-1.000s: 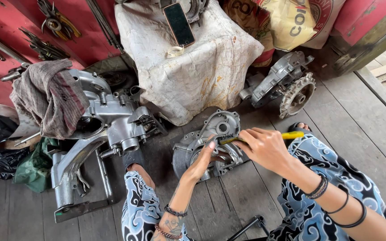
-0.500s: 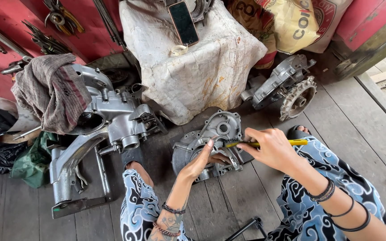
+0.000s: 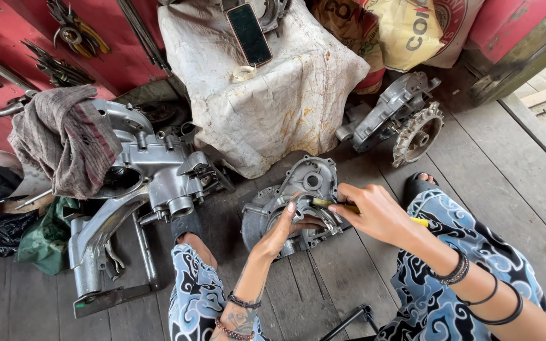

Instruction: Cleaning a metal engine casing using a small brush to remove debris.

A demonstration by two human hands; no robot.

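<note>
A grey metal engine cover [image 3: 266,218] lies on the wooden floor between my knees. My left hand [image 3: 285,228] rests on its middle, fingers pressed against the inner parts. My right hand [image 3: 377,215] grips a screwdriver with a yellow handle [image 3: 419,222]; its tip points left into the cover, close to my left fingertips. Both forearms carry bracelets, and my legs in blue patterned trousers flank the cover.
A large grey engine casing [image 3: 153,173] with a cloth [image 3: 64,139] draped on it sits at the left. A white sack-covered block [image 3: 285,101] with a phone [image 3: 249,33] on it stands behind. Another casing with a toothed wheel [image 3: 406,123] lies at the back right. Tools hang on the red wall [image 3: 7,38].
My right hand with the screwdriver has shifted slightly down and left toward the cover's middle. My left hand stays on the cover, fingers adjusted a little.
</note>
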